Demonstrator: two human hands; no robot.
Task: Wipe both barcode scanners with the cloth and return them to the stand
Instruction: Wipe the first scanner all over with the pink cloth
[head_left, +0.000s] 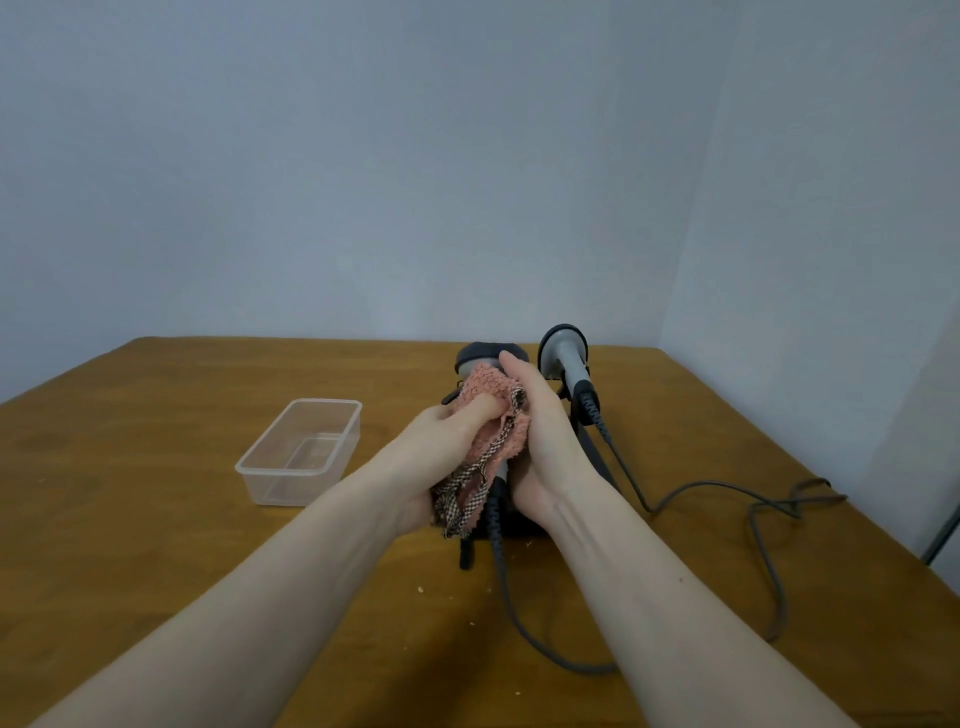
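A grey and black barcode scanner (480, 356) is held upright between both hands at the table's middle. My right hand (540, 441) grips its body from the right side. My left hand (439, 457) presses a pink cloth (491, 415) with a checked border against the scanner, thumb on top of the cloth. Most of the scanner is hidden by cloth and fingers. A second grey scanner (569, 364) sits upright in the black stand (589, 457) just to the right, its coiled cable hanging down.
An empty clear plastic tub (249, 467) stands left of my hands on the wooden table (156, 519). Grey cables (763, 519) loop across the right side and toward the front. A pale wall is behind; the table's right edge is close.
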